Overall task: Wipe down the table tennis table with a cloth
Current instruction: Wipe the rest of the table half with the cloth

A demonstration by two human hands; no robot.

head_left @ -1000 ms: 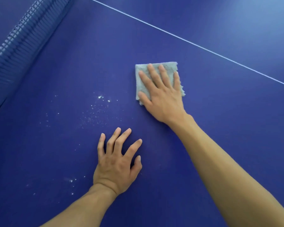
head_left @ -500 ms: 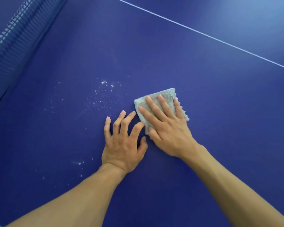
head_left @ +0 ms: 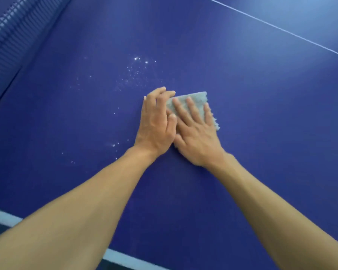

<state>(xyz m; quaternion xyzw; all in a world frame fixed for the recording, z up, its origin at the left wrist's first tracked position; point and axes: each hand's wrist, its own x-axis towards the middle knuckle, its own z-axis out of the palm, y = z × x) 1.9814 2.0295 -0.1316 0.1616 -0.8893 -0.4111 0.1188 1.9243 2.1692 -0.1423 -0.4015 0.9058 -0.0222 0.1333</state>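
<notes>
My right hand [head_left: 196, 135] lies flat, fingers spread, pressing the folded grey cloth [head_left: 196, 98] onto the blue tabletop [head_left: 271, 133]; my left hand [head_left: 155, 125] rests against the cloth's left edge, fingers loosely straight, holding nothing. The white specks [head_left: 137, 72] lie just left and ahead of the cloth, so I'd sweep that way.

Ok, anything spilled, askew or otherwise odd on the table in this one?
White specks are scattered over the blue table beyond and left of the left hand, with a few more near its wrist: residue not yet wiped. The right hand presses the grey cloth flat. Nothing else stands out.
</notes>
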